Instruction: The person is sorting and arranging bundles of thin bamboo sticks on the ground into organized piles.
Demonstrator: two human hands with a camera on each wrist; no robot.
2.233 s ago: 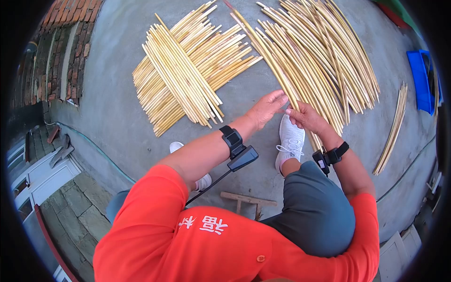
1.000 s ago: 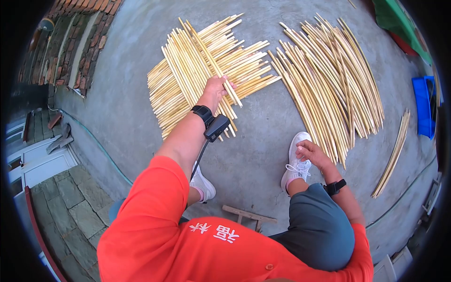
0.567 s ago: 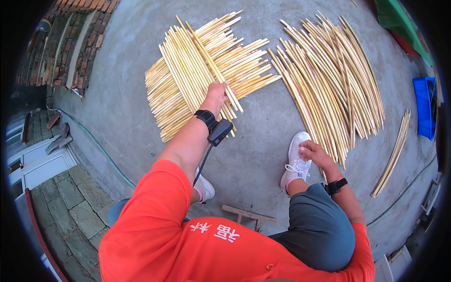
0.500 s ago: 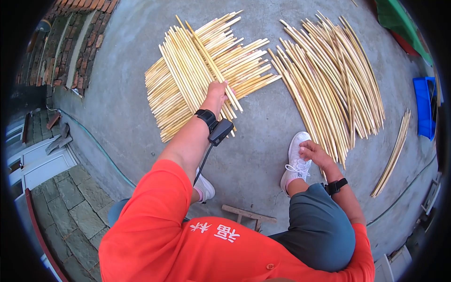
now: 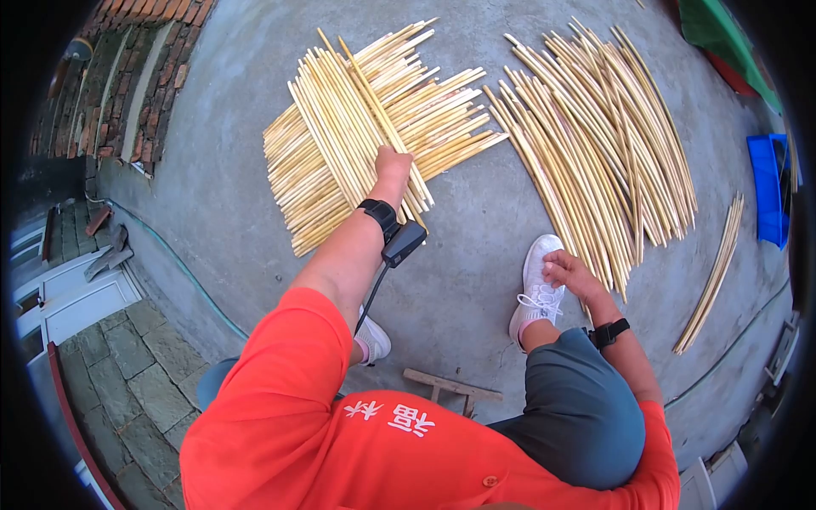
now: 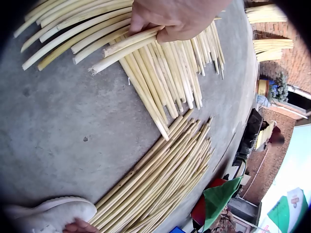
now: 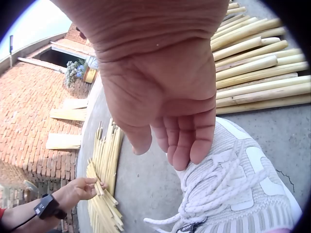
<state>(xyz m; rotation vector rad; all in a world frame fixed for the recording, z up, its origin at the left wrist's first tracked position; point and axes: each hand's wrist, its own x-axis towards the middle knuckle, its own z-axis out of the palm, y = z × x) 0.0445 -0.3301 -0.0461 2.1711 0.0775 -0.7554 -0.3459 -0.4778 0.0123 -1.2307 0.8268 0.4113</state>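
My left hand (image 5: 393, 166) reaches to the left pile. It grips two pale peeled sticks (image 6: 116, 57) near their close ends, thumb and fingers curled round them. These lie along the right side of a slanting top layer of sticks (image 5: 331, 110). Under that layer, more sticks (image 5: 450, 146) run crosswise. My right hand (image 5: 571, 274) hangs loosely over the white shoe (image 5: 537, 293) with nothing in it. Its relaxed fingers (image 7: 199, 145) come close to the laces in the right wrist view. A fanned pile of longer sticks (image 5: 586, 144) lies just beyond it.
A thin bundle of sticks (image 5: 712, 272) lies at the right, near a blue crate (image 5: 767, 200). Green cloth (image 5: 722, 38) hangs at the upper right. A small wooden stool (image 5: 450, 385) stands between the legs. Brick wall (image 5: 161, 68) borders the left.
Both hands were on sticks over the right pile. The left hand has carried them to the left pile and settled them slightly lower; the right hand has let go and dropped beside the shoe.
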